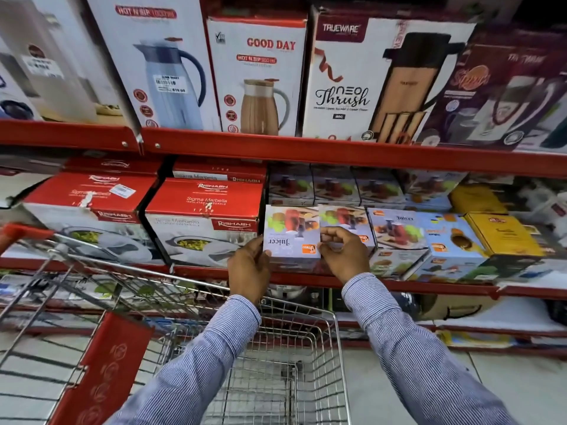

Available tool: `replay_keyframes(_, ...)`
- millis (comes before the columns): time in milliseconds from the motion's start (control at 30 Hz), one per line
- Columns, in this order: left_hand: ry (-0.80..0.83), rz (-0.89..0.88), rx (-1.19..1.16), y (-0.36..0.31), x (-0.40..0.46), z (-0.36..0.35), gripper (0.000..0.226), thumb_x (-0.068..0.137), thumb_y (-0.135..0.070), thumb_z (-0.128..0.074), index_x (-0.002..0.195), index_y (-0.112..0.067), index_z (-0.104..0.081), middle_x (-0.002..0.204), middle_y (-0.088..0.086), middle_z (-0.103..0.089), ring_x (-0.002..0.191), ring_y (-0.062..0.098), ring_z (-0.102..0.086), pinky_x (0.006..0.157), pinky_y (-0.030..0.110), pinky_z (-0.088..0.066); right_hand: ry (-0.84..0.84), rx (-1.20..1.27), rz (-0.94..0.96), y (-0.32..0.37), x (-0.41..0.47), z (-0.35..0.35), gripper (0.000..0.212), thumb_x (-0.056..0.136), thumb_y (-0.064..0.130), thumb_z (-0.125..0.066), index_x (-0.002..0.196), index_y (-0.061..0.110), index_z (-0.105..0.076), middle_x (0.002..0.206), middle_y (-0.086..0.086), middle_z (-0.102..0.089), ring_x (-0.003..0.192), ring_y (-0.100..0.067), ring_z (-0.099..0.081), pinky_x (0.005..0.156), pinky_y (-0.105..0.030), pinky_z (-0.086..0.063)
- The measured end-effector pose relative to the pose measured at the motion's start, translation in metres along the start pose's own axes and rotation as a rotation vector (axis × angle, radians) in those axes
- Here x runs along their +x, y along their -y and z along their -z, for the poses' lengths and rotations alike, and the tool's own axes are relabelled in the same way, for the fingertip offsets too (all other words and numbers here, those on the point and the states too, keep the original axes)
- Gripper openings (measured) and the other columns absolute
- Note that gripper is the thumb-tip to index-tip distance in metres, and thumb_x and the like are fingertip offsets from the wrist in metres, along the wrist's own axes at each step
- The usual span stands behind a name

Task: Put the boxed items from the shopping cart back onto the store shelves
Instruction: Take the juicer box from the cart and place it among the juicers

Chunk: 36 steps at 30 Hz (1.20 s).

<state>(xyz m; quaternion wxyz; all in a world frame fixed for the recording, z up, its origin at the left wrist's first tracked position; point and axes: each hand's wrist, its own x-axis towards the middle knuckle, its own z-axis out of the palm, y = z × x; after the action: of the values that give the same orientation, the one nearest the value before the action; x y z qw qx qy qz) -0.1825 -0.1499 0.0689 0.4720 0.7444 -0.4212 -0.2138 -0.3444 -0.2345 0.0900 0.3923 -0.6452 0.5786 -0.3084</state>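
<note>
A small white juicer box (290,231) sits upside down at the front of the middle red shelf (399,285), just right of the red Rishabh casserole boxes (204,220). My left hand (248,266) grips its left edge. My right hand (345,251) grips its right edge and overlaps a second juicer box (343,217) beside it. The wire shopping cart (276,363) stands below my arms; no box shows in the part of its basket that I can see.
More juicer boxes (395,228) and yellow boxes (497,234) fill the shelf to the right. Tall flask boxes (260,78) stand on the shelf above. The cart's red child seat flap (107,369) hangs at lower left. Lower shelves hold more goods.
</note>
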Motion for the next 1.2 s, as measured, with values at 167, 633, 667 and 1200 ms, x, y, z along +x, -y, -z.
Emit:
replay_keyframes(167, -0.023, -0.031, 0.045, 0.006, 0.010, -0.009, 0.032, 0.091, -0.005, -0.059, 0.121, -0.016, -0.062, 0.107, -0.001, -0.073, 0.091, 0.008, -0.066, 0.075, 0.005, -0.046, 0.049, -0.309, 0.092, 0.002, 0.012, -0.004, 0.031, 0.083, 0.015, -0.064, 0.114, 0.012, -0.069, 0.094, -0.004, -0.073, 0.086, -0.016, -0.066, 0.082, -0.018, -0.046)
replay_keyframes(633, -0.026, -0.158, 0.192, 0.015, 0.025, -0.022, 0.032, 0.093, -0.015, -0.052, 0.122, -0.020, -0.066, 0.054, -0.002, -0.062, 0.037, -0.005, -0.042, 0.039, 0.004, -0.033, 0.360, -1.051, 0.450, 0.022, 0.078, -0.002, 0.101, 0.065, 0.077, -0.056, 0.144, 0.018, -0.032, 0.151, -0.006, -0.035, 0.136, -0.032, -0.031, 0.106, -0.053, -0.035)
replay_keyframes(667, -0.029, -0.158, 0.188, 0.016, 0.025, -0.022, 0.032, 0.094, -0.017, -0.052, 0.122, -0.022, -0.065, 0.055, -0.003, -0.063, 0.037, -0.004, -0.043, 0.039, 0.005, -0.034, 0.381, -1.081, 0.454, 0.022, 0.082, -0.003, 0.107, 0.061, 0.080, -0.056, 0.144, 0.018, -0.031, 0.151, -0.005, -0.035, 0.136, -0.032, -0.031, 0.106, -0.054, -0.035)
replay_keyframes(1200, -0.033, -0.093, 0.148, 0.018, 0.025, -0.024, 0.033, 0.095, -0.011, -0.051, 0.122, -0.023, -0.066, 0.065, -0.001, -0.071, 0.037, 0.001, -0.051, 0.041, 0.004, -0.039, 0.409, -1.065, 0.457, 0.023, 0.101, -0.007, 0.122, 0.040, 0.084, -0.064, 0.135, 0.013, -0.034, 0.133, -0.010, -0.041, 0.124, -0.030, -0.036, 0.102, -0.050, -0.036)
